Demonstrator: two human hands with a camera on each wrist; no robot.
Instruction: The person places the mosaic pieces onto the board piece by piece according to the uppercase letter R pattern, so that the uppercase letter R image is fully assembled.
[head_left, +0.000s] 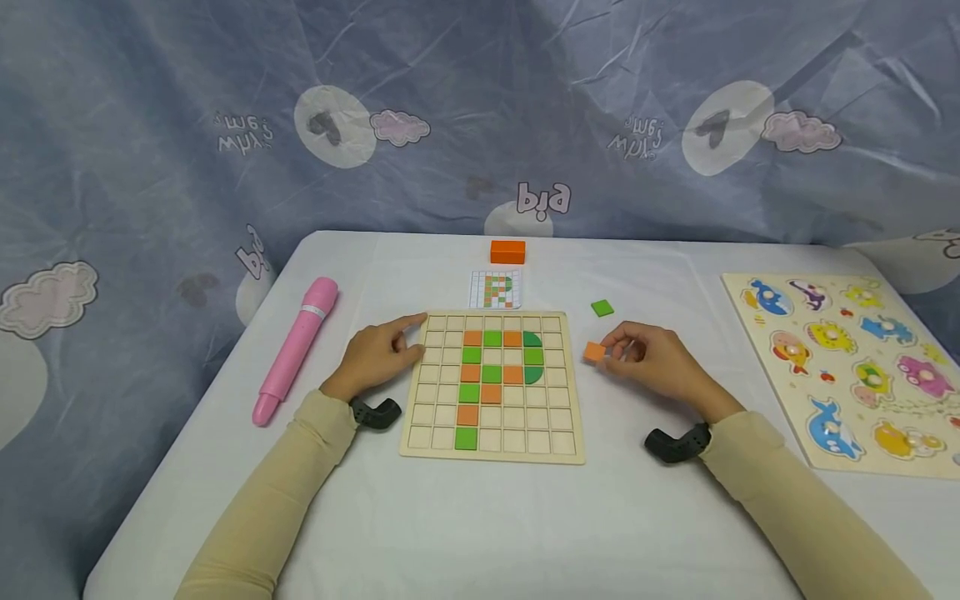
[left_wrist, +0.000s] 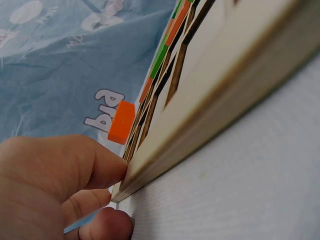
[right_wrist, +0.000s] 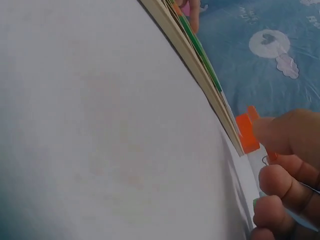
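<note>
A wooden grid board (head_left: 495, 457) lies mid-table, with orange and green square tiles and two green rounded pieces set in its cells, forming a letter R shape without its lower right leg. My left hand (head_left: 378, 354) rests at the board's upper left edge, its thumb and index finger touching the rim. Right of the board, my right hand (head_left: 648, 358) pinches an orange square tile (head_left: 595, 352) between thumb and fingertips. A loose green tile (head_left: 602, 308) lies on the table just beyond that hand. Behind the board is a small pattern card (head_left: 495, 289) printed with a similar letter.
An orange block (head_left: 507, 252) stands behind the card at the table's far edge. To the left lies a pink wand (head_left: 296, 350) with a pale band. An animal puzzle board (head_left: 798, 400) lies on the right. A patterned blue-grey cloth (head_left: 450, 67) hangs behind the white table.
</note>
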